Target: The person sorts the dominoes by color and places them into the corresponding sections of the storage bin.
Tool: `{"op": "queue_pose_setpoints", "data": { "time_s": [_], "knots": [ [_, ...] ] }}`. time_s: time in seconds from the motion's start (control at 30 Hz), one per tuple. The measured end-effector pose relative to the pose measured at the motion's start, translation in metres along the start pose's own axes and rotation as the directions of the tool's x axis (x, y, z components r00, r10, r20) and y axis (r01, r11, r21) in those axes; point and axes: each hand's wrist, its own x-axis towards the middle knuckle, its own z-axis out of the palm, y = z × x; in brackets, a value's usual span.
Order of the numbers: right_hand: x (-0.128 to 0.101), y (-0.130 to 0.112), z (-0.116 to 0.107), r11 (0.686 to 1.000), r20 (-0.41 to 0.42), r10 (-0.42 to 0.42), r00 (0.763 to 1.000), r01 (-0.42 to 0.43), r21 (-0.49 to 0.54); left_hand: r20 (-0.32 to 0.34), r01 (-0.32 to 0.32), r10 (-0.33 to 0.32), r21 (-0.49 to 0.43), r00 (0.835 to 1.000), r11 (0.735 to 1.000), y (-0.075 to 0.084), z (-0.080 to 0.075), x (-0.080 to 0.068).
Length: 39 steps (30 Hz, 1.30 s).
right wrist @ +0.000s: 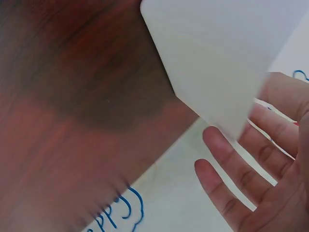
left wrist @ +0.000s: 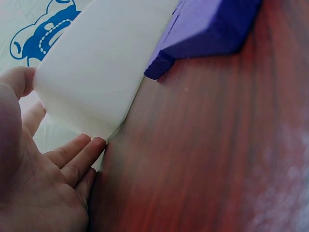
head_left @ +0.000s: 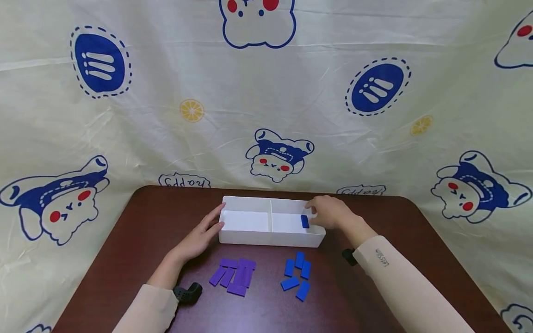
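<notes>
A white tray (head_left: 270, 240) with two compartments stands in the middle of the brown table (head_left: 158, 217). My left hand (head_left: 206, 231) lies flat with straight fingers (left wrist: 72, 154) against the left end of the tray (left wrist: 96, 67). Over the tray's right compartment, my right hand (head_left: 320, 215) pinches a blue block (head_left: 305, 221) at thumb and forefinger. In the right wrist view its other fingers (right wrist: 241, 159) reach past the corner of the tray (right wrist: 227, 53), which hides the block. Both compartments look bare apart from that block.
Several purple blocks (head_left: 235, 275) lie in a loose pile in front of the tray's left half, also close by (left wrist: 207, 24). Several blue blocks (head_left: 297, 275) lie in front of its right half. A printed cloth (head_left: 266, 92) hangs behind the table.
</notes>
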Motion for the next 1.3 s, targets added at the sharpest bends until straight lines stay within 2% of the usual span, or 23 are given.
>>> {"op": "queue_pose_setpoints", "data": {
  "time_s": [0.27,0.43,0.83,1.03,1.3],
  "knots": [
    [-0.016,-0.004,-0.019,0.998,-0.057,-0.058,0.997,0.056,-0.037,0.006,0.001,-0.001,-0.010,1.000,1.000,-0.001,-0.002,-0.001],
    [-0.024,-0.007,-0.023,0.995,-0.066,-0.094,0.993,0.091,-0.042,-0.001,0.011,-0.011,-0.011,1.000,1.000,-0.004,-0.002,-0.003],
    [-0.046,-0.014,-0.020,0.985,-0.088,-0.168,0.982,0.164,-0.054,0.004,-0.022,0.022,-0.016,1.000,1.000,-0.001,-0.004,0.003],
    [-0.061,-0.020,-0.015,0.978,-0.072,-0.206,0.976,0.204,-0.037,-0.006,0.003,-0.003,0.000,1.000,1.000,-0.001,-0.005,0.003],
    [-0.078,-0.028,0.000,0.978,-0.046,-0.207,0.977,0.207,-0.008,0.000,0.012,-0.012,-0.012,1.000,1.000,-0.001,-0.005,0.000]
  ]
}}
